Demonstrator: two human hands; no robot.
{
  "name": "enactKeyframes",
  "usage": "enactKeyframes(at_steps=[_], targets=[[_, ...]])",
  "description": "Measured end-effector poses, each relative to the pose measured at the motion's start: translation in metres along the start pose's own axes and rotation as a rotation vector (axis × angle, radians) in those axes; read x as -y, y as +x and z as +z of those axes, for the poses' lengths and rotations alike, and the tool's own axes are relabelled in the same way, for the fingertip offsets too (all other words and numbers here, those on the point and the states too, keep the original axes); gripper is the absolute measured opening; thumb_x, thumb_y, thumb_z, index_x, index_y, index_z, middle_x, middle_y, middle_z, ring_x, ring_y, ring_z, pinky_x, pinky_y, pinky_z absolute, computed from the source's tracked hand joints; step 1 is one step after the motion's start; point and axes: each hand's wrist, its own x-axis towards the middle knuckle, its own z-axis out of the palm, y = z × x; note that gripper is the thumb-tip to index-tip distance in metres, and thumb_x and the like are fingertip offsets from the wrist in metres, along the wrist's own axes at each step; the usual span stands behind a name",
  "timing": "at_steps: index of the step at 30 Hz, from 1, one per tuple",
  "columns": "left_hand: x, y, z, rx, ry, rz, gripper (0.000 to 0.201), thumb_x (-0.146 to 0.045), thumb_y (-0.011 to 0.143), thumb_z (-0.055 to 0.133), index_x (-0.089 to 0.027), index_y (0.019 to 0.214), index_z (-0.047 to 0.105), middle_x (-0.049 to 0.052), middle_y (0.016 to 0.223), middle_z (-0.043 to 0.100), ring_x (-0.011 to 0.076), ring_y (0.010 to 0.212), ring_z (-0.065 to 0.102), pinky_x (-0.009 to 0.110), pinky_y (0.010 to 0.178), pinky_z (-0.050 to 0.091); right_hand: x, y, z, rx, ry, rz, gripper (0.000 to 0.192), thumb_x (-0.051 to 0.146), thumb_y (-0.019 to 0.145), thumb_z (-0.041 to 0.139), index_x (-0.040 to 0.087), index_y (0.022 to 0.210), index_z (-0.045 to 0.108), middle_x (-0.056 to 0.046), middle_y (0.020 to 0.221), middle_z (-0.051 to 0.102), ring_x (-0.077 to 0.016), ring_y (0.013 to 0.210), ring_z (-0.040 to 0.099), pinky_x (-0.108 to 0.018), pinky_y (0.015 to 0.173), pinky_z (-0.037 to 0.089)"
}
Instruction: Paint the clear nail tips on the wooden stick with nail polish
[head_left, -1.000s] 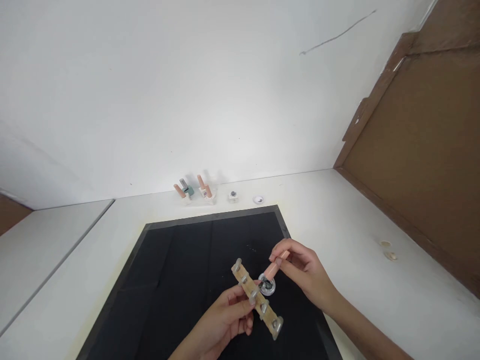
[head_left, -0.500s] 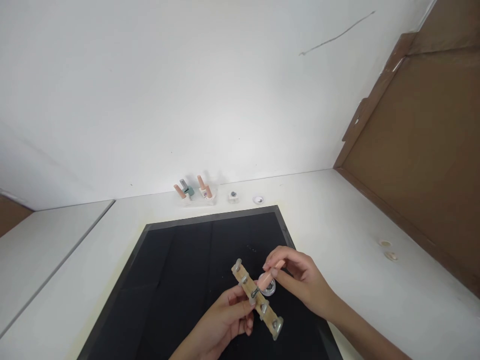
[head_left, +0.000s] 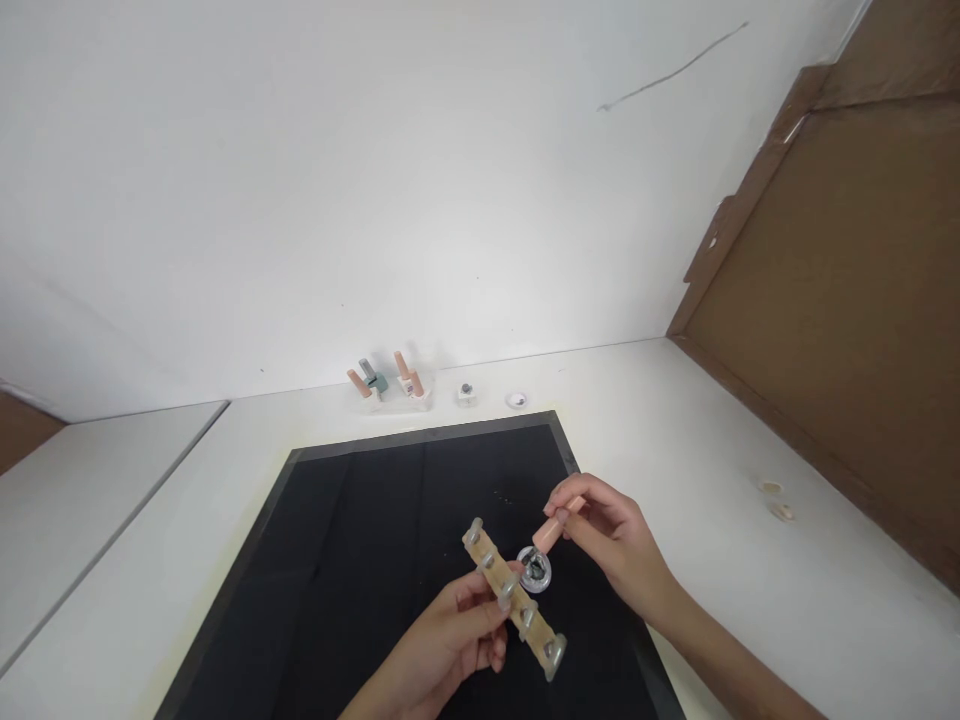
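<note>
In the head view my left hand [head_left: 466,625] is closed around a narrow wooden strip [head_left: 495,573], held tilted above the black mat. Several glossy false nails [head_left: 553,655] are fixed along it. My right hand [head_left: 611,535] pinches the peach cap of a nail polish brush [head_left: 551,533]. The brush's lower end meets a small round dish [head_left: 541,585] with a pale rim and dark, shiny contents. This dish lies just right of the strip, close to my left fingertips; whether it rests on the mat or is held, I cannot tell.
A black mat [head_left: 360,560] with a grey border covers the white table. Along the wall stand several nail polish bottles [head_left: 418,388], a small clear jar [head_left: 466,396] and a small white dish [head_left: 516,400]. Two small pale discs [head_left: 780,511] lie at right, near a brown cardboard panel [head_left: 840,330].
My right hand has shifted up and slightly right. The brush has left the middle false nail on the strip and now reaches the round dish. My left hand and the strip stay put.
</note>
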Motion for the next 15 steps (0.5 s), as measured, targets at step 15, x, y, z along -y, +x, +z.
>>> enactKeyframes(at_steps=[15], targets=[[0.0012,0.0013,-0.0015,0.008,0.004,0.004,0.041,-0.032,0.062,0.076,-0.014,0.097,0.066,-0.003,0.058,0.054,0.0052,0.048,0.042,0.021,0.051,0.034,-0.0035,-0.0021,0.0039,-0.056,-0.301,-0.016,0.01,0.014,0.084,0.047,0.021,0.079,0.052,0.001,0.057,0.063,-0.0164,0.057,0.059,-0.028,0.059,0.045]])
